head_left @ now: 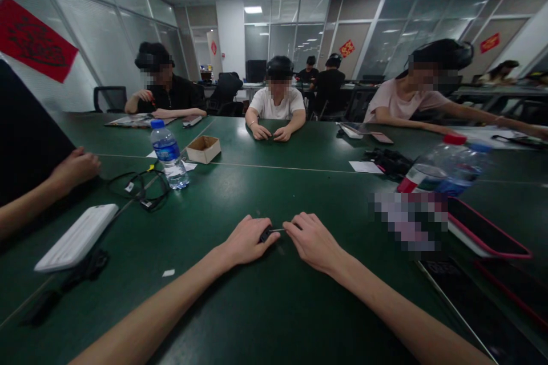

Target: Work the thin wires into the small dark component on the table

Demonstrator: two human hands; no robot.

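The left hand [246, 239] and the right hand [312, 239] rest on the dark green table [274, 308], fingertips meeting over a small black object with a thin silvery rod [272, 232]. The left hand's fingers curl and pinch the black end; the right hand's fingertips close on the rod's other end. The object lies between the hands, its long axis running left to right, the black end toward the left hand; what it is cannot be told.

Left of the left hand lie a white ribbed rectangular slab [77, 238] and coiled black cables [141, 188]. Beyond them stand a clear plastic water bottle with a blue cap [169, 155] and a small open cardboard box [204, 149]. Right of the right hand lies a phone in a red case [486, 231].
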